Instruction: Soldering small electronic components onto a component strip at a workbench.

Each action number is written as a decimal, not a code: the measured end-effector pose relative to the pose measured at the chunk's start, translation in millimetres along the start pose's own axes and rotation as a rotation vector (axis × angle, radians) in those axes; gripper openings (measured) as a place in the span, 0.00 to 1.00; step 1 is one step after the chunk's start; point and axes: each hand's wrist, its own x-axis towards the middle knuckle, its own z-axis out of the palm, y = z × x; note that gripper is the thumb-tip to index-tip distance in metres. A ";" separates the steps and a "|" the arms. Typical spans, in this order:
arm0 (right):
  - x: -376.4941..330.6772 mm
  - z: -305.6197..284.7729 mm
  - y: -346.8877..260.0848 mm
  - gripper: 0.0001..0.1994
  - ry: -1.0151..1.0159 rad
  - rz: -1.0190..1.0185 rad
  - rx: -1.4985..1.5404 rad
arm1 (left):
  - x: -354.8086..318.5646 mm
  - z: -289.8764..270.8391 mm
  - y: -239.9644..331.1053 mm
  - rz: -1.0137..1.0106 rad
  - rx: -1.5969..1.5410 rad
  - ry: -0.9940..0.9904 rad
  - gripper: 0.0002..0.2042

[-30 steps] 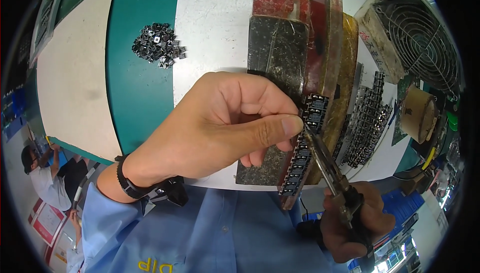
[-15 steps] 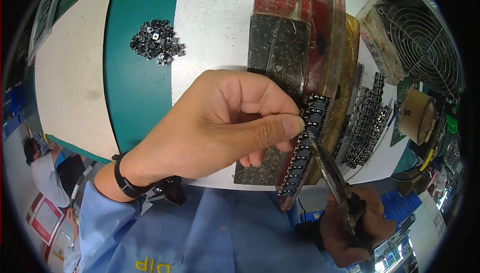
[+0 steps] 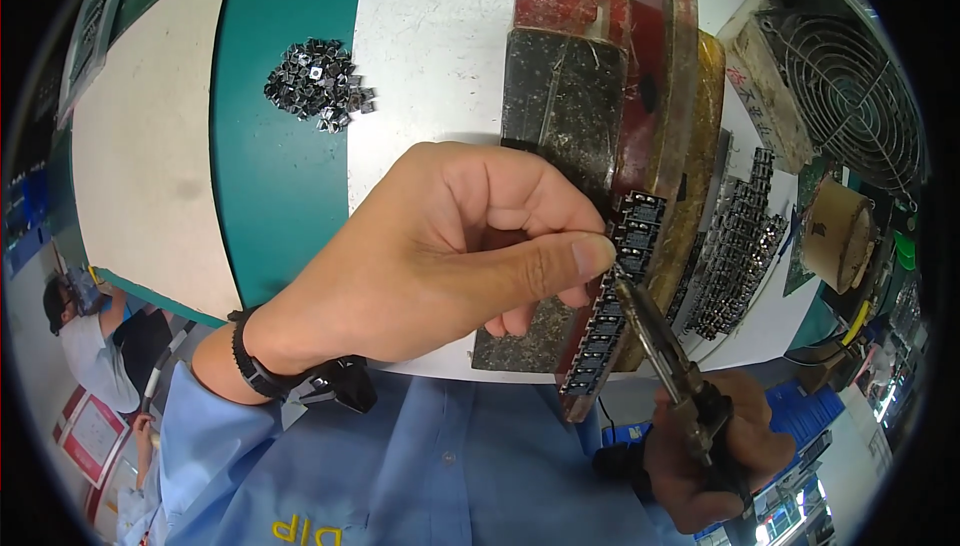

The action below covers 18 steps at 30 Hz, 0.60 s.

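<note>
My left hand (image 3: 450, 246) reaches over a red and black block-shaped fixture (image 3: 565, 96), thumb and forefinger pinched together. What lies between those fingertips is hidden. The pinch is right beside a row of small black components with metal legs (image 3: 598, 336), set along the fixture's edge. My right hand (image 3: 725, 451) is wrapped around a soldering iron (image 3: 660, 341), a tool with a slim, tapering metal shaft. Its tip meets the row just below my left thumb; whether it touches a leg I cannot tell.
Several strips of finished-looking components (image 3: 735, 246) lie right of the fixture. Beyond stand a grilled fan (image 3: 845, 86) and a brown roll (image 3: 838, 231). A pile of small metal pieces (image 3: 318, 86) sits on the green mat (image 3: 270, 186). Another person (image 3: 95, 341) is at far left.
The whole view has shifted slightly. Both hands keep the same pose, and the iron's tip stays close to the left fingertips at the row.
</note>
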 end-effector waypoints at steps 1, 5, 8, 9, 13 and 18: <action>0.2 -1.4 3.3 0.21 0.001 0.000 0.001 | 0.1 0.2 -0.2 0.001 -0.003 0.000 0.05; 10.7 17.9 21.5 0.26 -0.123 -0.582 -0.233 | 1.7 2.0 -0.1 0.001 -0.009 -0.006 0.05; 28.2 43.8 26.5 0.29 -0.252 -1.108 -0.244 | 1.4 1.4 0.1 0.001 -0.013 -0.006 0.04; 28.7 43.4 28.0 0.29 -0.252 -1.108 -0.244 | 1.3 1.2 0.2 0.000 -0.014 -0.006 0.04; 30.4 37.5 30.2 0.28 -0.217 -1.206 -0.152 | 1.3 0.8 -0.4 0.003 -0.023 -0.012 0.04; 24.3 8.9 42.0 0.29 -0.149 -1.133 -0.313 | -0.3 0.8 -2.7 0.003 -0.029 -0.002 0.04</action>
